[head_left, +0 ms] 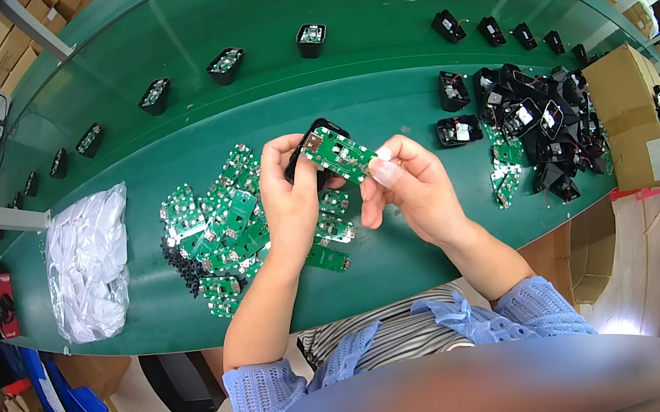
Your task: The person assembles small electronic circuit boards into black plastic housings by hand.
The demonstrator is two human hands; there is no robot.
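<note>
My left hand (290, 185) is closed around a black plastic housing (323, 125), held up over the bench. Between the thumb and fingers of my right hand (413, 186) is the right end of a green circuit board (342, 156). The board's left end, with a metal socket, lies over the housing and hides much of it; I cannot tell whether it touches. Below and left of my hands spreads a loose pile of green circuit boards (240, 211), with small black parts (184, 265) at its left edge.
Black housings with boards (226, 64) stand in a row along the green belt (372, 35) behind. To the right lie a heap of black housings (537, 121) and a cardboard box (631, 115). A clear bag of white pieces (91, 265) lies at the left.
</note>
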